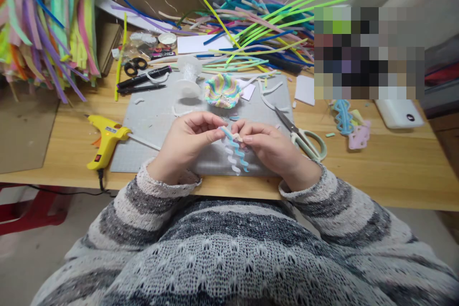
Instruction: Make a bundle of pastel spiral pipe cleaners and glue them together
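Observation:
My left hand (186, 141) and my right hand (267, 146) meet over the grey cutting mat (150, 119) near the table's front edge. Both pinch the top of a wavy pair of pipe cleaners (235, 153), one white and one light blue, which hang down in zigzags between my hands. The fingers of both hands are closed on the top end. A finished pastel ruffled flower (222, 91) lies on the mat just beyond my hands.
A yellow glue gun (105, 138) lies left of the mat. Green-handled scissors (304, 138) lie to the right. A clear thread spool (188, 76), black scissors (134, 65) and markers sit behind. Heaps of coloured pipe cleaners (258, 24) fill the back; more hang at the left (43, 24). A white phone (399, 113) is at right.

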Demonstrator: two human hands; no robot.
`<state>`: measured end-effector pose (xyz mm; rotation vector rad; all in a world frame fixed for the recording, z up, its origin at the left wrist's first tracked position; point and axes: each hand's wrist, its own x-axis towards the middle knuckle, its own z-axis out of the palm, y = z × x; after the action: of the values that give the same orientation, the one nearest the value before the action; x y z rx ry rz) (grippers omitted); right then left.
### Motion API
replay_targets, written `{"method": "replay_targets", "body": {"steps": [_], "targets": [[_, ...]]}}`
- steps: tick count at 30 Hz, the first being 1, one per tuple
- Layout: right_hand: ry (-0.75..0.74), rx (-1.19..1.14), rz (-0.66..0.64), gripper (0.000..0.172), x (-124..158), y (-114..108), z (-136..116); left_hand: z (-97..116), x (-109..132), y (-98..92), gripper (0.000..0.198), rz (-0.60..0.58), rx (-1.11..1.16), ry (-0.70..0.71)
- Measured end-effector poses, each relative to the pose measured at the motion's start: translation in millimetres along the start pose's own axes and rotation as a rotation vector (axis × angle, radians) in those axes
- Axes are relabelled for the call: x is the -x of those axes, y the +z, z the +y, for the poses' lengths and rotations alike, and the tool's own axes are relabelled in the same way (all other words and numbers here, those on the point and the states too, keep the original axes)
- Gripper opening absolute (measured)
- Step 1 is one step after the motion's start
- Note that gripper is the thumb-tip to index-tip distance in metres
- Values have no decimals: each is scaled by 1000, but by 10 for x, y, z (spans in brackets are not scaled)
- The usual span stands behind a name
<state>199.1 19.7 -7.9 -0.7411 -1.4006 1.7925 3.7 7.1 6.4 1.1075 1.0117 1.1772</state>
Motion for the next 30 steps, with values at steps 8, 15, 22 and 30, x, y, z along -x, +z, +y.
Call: {"method": "replay_targets", "body": {"steps": [8,15,22,30], "targets": [[-43,82,-12,19,-3,-13,41,-1,7,-9,23,-35,-71,19],[-19,98,-26,18,0,-10,31,19,6,3,21,-23,-113,48],[-29,170,-21,21,4,-7,35,-1,6,-14,16,-7,-81,17],[-237,510,163,9,40,46,-46,-2,-7,-21,15,25,-64,8]]}}
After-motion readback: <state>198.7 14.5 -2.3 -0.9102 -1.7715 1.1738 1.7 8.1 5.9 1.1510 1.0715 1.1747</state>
